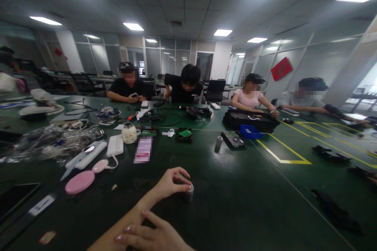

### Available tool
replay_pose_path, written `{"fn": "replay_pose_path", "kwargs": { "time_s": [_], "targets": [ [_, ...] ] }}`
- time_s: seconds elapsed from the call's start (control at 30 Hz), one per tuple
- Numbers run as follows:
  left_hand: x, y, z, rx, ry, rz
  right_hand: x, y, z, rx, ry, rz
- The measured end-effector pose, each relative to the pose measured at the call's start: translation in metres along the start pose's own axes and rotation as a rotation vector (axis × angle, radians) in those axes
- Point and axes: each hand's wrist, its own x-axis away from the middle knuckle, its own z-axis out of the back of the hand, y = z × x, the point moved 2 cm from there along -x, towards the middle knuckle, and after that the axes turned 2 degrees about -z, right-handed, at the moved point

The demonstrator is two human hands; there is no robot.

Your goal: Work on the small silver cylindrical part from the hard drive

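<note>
My left hand (172, 182) reaches in from the lower left. Its thumb and a finger pinch the top of a small silver metal cylinder (191, 190) on the dark green table, while another finger is raised off it. At the bottom edge, my right hand (153, 233) lies across my left forearm, fingers stretched out and apart, holding nothing. Farther off stands a similar silver cylinder (218, 141), beside a hard drive (234, 140).
To the left lie a pink round object (79, 182), a white power strip (88, 155), a white box (115, 146), a cream jar (129, 133) and clear plastic bags (50, 143). A blue tray (249, 131) and black case (250, 119) sit to the right. Several people sit across the table.
</note>
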Motion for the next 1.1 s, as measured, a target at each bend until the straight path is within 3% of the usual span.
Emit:
{"fn": "replay_pose_path", "kwargs": {
  "time_s": [0.17,0.2,0.3,0.37,0.43,0.53,0.73,1.1],
  "targets": [
    [0.002,0.003,-0.005,-0.127,0.071,-0.038,0.021,0.037,0.027,-0.003,0.074,-0.171],
    [0.003,0.004,-0.006,-0.163,0.093,-0.053,0.028,0.048,0.034,0.029,0.155,-0.255],
    [0.005,0.009,-0.010,-0.275,0.151,-0.112,0.060,0.083,0.047,0.206,0.595,-0.536],
    [0.006,0.014,-0.013,-0.346,0.173,-0.144,0.082,0.105,0.047,0.240,0.723,-0.746],
    [0.008,0.020,-0.015,-0.419,0.193,-0.168,0.098,0.121,0.042,0.193,0.701,-0.822],
    [0.010,0.026,-0.016,-0.518,0.228,-0.195,0.108,0.132,0.037,0.048,0.551,-0.845],
    [0.012,0.030,-0.017,-0.591,0.231,-0.243,0.099,0.125,0.034,-0.265,0.165,-0.704],
    [0.014,0.022,-0.017,-0.540,0.298,-0.241,0.093,0.117,0.045,-0.407,-0.069,-0.810]
  ]
}}
